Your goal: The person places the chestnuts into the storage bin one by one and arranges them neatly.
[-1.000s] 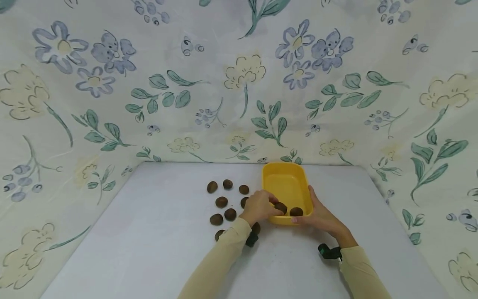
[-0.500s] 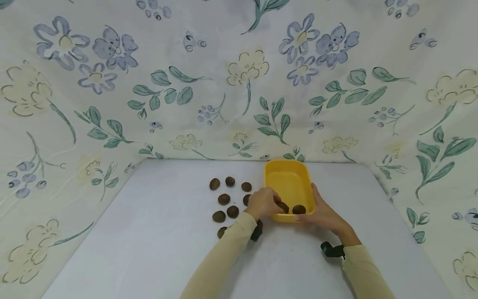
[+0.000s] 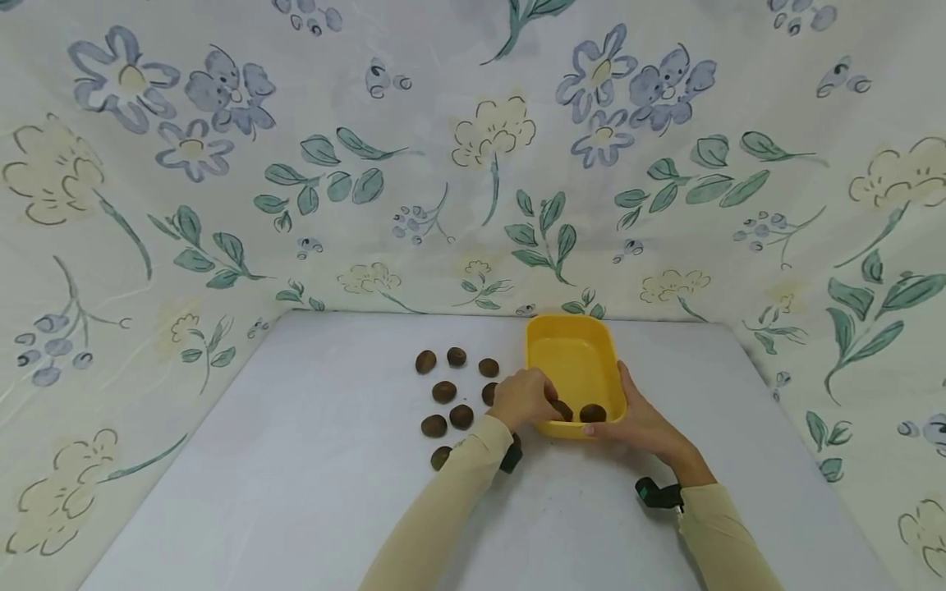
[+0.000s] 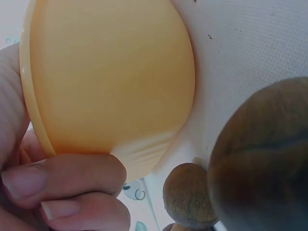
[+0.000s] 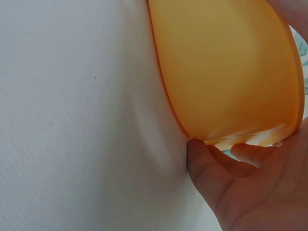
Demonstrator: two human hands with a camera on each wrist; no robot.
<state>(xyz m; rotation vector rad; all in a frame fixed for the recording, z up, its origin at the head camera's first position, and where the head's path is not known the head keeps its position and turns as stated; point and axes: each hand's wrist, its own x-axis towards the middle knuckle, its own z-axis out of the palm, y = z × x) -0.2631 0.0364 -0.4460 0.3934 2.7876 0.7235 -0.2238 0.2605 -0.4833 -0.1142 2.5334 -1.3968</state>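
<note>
Inside the smooth tray [image 3: 569, 361] are rounded brown lumps [image 3: 593, 414].

the left hand [image 3: 523, 398] holds a brown lump [image 3: 564, 411] inside the yellow tray [image 3: 572, 357], beside another lump [image 3: 593, 414]; the right hand [image 3: 646, 425] grips the tray's near right corner; loose lumps [image 3: 444, 392] lie left of it.

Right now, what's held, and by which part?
Left hand: a brown lump, by its left side. Right hand: the tray, by its near-right corner.
</note>
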